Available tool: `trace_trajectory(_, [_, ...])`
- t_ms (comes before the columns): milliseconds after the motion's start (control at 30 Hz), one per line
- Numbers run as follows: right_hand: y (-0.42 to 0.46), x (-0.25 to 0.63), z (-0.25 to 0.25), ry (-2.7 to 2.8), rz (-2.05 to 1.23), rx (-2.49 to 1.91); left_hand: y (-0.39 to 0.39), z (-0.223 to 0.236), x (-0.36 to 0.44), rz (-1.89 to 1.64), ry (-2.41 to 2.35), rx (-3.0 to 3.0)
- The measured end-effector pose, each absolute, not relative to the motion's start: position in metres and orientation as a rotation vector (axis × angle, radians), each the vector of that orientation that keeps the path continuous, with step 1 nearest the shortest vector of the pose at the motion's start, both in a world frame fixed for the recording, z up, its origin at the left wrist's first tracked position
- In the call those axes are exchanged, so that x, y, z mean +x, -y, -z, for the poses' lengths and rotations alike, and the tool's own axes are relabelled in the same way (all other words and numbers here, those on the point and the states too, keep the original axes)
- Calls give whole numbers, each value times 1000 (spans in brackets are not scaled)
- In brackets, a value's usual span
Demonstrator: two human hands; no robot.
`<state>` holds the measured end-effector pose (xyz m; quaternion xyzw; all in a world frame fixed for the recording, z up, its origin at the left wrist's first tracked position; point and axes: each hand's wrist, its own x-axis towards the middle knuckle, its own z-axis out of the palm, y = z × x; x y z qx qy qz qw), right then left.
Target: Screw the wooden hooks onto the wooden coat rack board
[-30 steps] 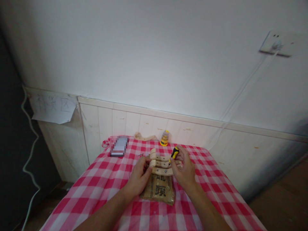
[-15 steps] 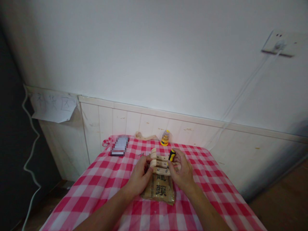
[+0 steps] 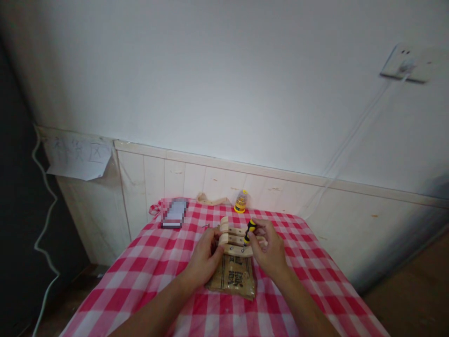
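Note:
My right hand [image 3: 268,245] is closed around a black and yellow screwdriver [image 3: 249,231], held steeply with its tip down at a screw in the nearest slat of a pale wooden piece [image 3: 235,250]. Three slats with holes lie side by side, each with a raised, curved left end. My left hand [image 3: 204,252] grips those curved ends, its fingertips partly hidden behind the wood. Beneath the wood lies a brown printed packet [image 3: 233,278]. Just beyond my left hand is a small metal piece [image 3: 205,226], too small to name.
A phone [image 3: 175,214] lies at the back left of the red-checked tablecloth [image 3: 164,262]. Against the wall are another curved wooden piece [image 3: 212,201] and a clear container with a yellow base [image 3: 240,202]. A plugged-in cable [image 3: 365,119] runs down the wall at the right.
My right hand has brought the screwdriver down and slightly left, from above the slats to a screw in the nearest one. My left hand keeps its grip on the wood.

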<state>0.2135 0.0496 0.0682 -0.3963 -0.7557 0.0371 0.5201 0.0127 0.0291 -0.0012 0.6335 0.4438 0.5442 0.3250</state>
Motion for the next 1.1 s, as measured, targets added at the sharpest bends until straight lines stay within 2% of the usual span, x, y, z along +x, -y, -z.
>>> trace_trajectory(333, [-45, 221, -85, 1907, -315, -1045, -28, 0, 10, -1386, -1163, 1650])
trace_trajectory(600, [-49, 229, -74, 1943, -254, -846, -30, 4, 8, -1360, -1189, 1650])
trace_trajectory(833, [-50, 232, -43, 1827, 43, -738, -30, 9, 6, -1322, -1223, 1650])
trace_trajectory(1100, [-49, 231, -47, 1784, 46, -792, -28, 5, 6, -1300, -1225, 1652])
